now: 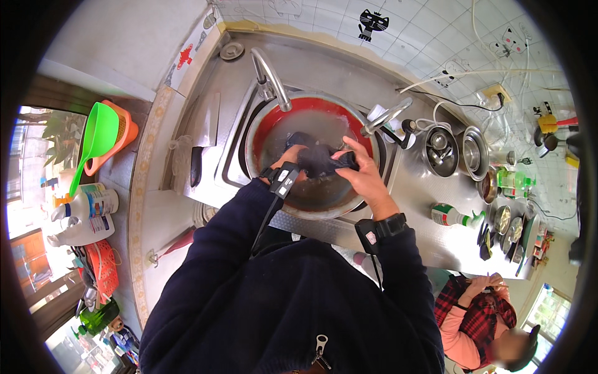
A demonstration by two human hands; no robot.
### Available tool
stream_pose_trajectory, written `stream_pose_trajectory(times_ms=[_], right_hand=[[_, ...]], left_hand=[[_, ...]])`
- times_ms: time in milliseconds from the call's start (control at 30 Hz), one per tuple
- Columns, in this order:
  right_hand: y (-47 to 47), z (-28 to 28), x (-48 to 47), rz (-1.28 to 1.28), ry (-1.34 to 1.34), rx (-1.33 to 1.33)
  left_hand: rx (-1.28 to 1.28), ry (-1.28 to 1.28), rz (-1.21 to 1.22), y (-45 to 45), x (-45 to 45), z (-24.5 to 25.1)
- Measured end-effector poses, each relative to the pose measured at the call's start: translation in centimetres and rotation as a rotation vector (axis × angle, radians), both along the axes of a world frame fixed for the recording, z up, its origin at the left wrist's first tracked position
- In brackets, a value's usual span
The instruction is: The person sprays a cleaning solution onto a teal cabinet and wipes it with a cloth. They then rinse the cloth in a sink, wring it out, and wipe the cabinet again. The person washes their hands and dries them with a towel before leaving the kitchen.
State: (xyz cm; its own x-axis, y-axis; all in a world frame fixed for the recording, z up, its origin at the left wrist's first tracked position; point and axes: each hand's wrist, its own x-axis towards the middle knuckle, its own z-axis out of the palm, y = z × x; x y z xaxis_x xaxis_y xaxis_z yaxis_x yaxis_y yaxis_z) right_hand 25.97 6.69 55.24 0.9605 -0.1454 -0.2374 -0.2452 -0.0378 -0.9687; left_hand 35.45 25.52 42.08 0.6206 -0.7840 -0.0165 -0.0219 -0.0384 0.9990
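A dark, wet cloth item (320, 161), possibly a sock, is stretched between my two hands above a round basin (327, 104) with a red inner wall. Cloudy grey water (303, 122) fills much of the basin, which sits in a stainless steel sink. My left hand (294, 158) grips the cloth's left part, its fingers partly hidden by fabric and water. At the cloth's right end, my right hand (364, 170) pinches the dark edge between thumb and fingers. Another dark fold (299, 139) shows beyond my left hand; whether it belongs to the same piece, I cannot tell.
A curved faucet (275, 79) overhangs the basin's far rim, and a second spout (385, 117) leans over its right. On the left lies a broad-bladed knife (212, 119). Steel bowls (440, 152) and a spray bottle (449, 215) stand right. Another person (476, 322) is at lower right.
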Motion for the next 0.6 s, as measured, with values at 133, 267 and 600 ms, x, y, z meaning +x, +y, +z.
stream_pose_trajectory(times_ms=[133,267,600], right_hand=[[4.4,-3.4,0.1,0.065,0.001,-0.12],[7.1,-6.5,1.7,-0.27,-0.049,-0.381],[5.5,-9.6,4.4,-0.394,-0.05,-0.374]], left_hand=[[-0.411,1.469,0.148,-1.9,-1.2,1.5],[-0.124,1.37,0.339,-3.0,-1.6,2.5],[0.283,0.722,0.626,-4.1,-1.1,3.0]])
